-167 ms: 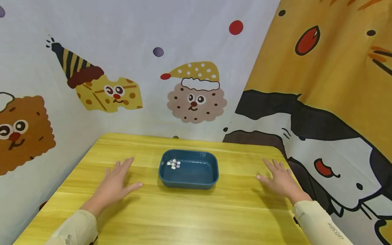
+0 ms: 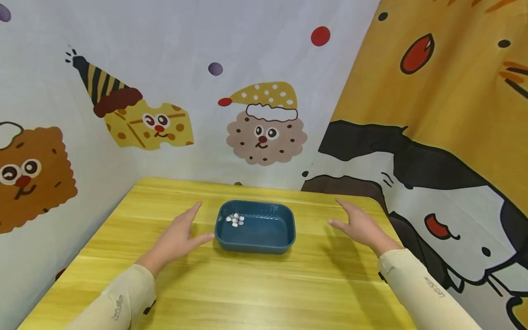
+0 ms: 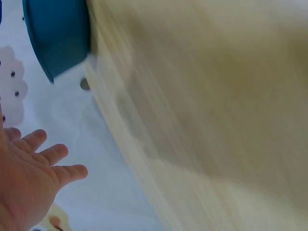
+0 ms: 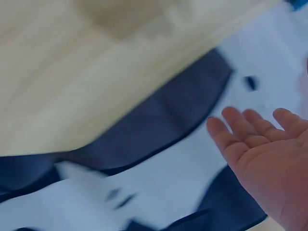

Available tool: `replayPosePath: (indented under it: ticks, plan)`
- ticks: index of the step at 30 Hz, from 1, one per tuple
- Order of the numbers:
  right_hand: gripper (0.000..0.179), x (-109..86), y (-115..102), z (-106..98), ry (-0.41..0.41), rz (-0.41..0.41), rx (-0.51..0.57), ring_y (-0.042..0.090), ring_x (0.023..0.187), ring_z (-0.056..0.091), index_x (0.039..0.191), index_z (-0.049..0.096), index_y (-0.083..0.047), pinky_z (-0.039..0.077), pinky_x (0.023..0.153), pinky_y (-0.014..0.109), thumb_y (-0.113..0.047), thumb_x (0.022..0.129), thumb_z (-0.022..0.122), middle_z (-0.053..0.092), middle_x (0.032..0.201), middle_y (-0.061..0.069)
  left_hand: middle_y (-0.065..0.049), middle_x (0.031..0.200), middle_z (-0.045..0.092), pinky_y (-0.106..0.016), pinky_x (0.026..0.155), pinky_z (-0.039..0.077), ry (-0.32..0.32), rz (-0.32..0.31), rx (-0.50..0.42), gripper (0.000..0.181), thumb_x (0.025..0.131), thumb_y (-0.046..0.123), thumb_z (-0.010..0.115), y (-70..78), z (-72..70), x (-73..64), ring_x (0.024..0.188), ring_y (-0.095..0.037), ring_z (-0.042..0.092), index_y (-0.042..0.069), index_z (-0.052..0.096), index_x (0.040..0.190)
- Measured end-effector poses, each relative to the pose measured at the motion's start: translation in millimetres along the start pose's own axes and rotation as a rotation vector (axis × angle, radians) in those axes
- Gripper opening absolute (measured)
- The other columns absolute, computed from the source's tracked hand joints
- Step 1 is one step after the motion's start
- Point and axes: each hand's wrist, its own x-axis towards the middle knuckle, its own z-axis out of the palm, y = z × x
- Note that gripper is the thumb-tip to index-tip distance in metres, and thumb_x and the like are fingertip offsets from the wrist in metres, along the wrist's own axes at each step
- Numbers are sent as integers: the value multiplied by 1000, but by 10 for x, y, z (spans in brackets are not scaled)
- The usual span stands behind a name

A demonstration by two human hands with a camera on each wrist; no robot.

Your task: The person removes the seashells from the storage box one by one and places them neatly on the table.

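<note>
A dark blue rectangular tray (image 2: 255, 247) stands on the table, with a small cluster of whitish pieces (image 2: 235, 220) at its left end; they are too small to name. My left hand (image 2: 175, 240) is held over the table just left of the tray, its fingers extended and thumb pointing at the tray's side. To the right, farther from the tray, my right hand (image 2: 360, 227) hovers with its fingers stretched out. Both palms face inward and hold nothing. The left wrist view shows the left hand (image 3: 29, 178) with spread fingers; the right wrist view shows the right hand (image 4: 269, 159) likewise.
The yellow wood-grain table (image 2: 247, 293) has its far edge against a white cartoon-printed cloth (image 2: 173, 46). An orange cloth (image 2: 462, 91) with printed animals hangs along the right side.
Both hands have moved inward toward the tray, the left one rightward and the right one leftward. The tray and the whitish pieces stay in place on the table.
</note>
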Motion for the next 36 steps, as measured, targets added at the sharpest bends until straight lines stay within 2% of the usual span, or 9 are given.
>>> replayPosePath:
  ticks: [3, 6, 11, 16, 21, 25, 28, 32, 36]
  plan:
    - [81, 289, -479, -68, -25, -78, 60, 48, 148, 50, 168, 35, -11, 44, 116, 68, -51, 105, 66, 45, 167, 21, -21, 177, 25, -74, 125, 27, -46, 19, -30, 116, 94, 76, 65, 167, 120, 210, 158, -52, 32, 10, 12, 173]
    - [69, 486, -950, -25, -90, -152, 84, 41, 143, 58, 164, 43, -13, 49, 114, 61, -46, 107, 65, 55, 161, 16, -20, 178, 22, -76, 127, 18, -86, -17, -9, 120, 91, 80, 64, 232, 231, 302, 161, -51, 26, 11, 11, 173]
    - [56, 807, -1644, 301, -273, -246, 65, 30, 134, 65, 159, 53, -15, 55, 110, 52, -41, 109, 63, 66, 149, 13, -22, 177, 24, -78, 126, 17, -109, -53, 4, 118, 93, 75, 67, 258, 360, 404, 160, -52, 27, 9, 11, 173]
    - [51, 1044, -2087, 719, -387, -285, -48, 22, 129, 68, 156, 56, -20, 56, 109, 45, -38, 109, 64, 69, 145, 6, -21, 177, 24, -79, 124, 20, -144, -52, -21, 120, 92, 77, 67, 308, 416, 486, 161, -48, 30, 11, 8, 174]
    - [43, 1173, -2313, 1059, -353, -348, -124, 19, 131, 68, 150, 64, -20, 55, 113, 41, -33, 109, 65, 70, 144, 0, -21, 178, 21, -79, 123, 22, -214, -55, -61, 127, 89, 84, 62, 350, 467, 561, 161, -47, 31, 13, 0, 174]
    - [37, 1226, -2404, 1230, -304, -392, -150, 18, 131, 68, 144, 70, -21, 56, 111, 38, -28, 108, 66, 72, 143, -3, -21, 179, 17, -71, 123, 33, -263, -78, -81, 129, 90, 84, 61, 335, 482, 566, 159, -48, 35, 10, -4, 173]
    - [33, 1256, -2418, 1326, -262, -417, -187, 16, 127, 71, 139, 74, -23, 58, 106, 36, -26, 107, 69, 75, 137, -6, -19, 180, 14, -65, 122, 39, -279, -110, -117, 131, 89, 80, 66, 324, 477, 560, 158, -47, 37, 12, -8, 173]
    - [26, 1263, -2396, 1410, -195, -457, -224, 13, 116, 75, 128, 80, -23, 61, 101, 33, -23, 103, 73, 80, 125, -7, -18, 180, 12, -63, 122, 40, -288, -136, -167, 136, 87, 78, 72, 322, 467, 563, 158, -46, 37, 14, -12, 172]
    - [19, 1247, -2369, 1459, -177, -453, -199, 12, 109, 76, 120, 84, -22, 62, 97, 31, -23, 103, 74, 82, 118, -7, -19, 179, 17, -62, 121, 42, -286, -144, -191, 140, 84, 80, 73, 319, 482, 556, 157, -45, 41, 14, -12, 172]
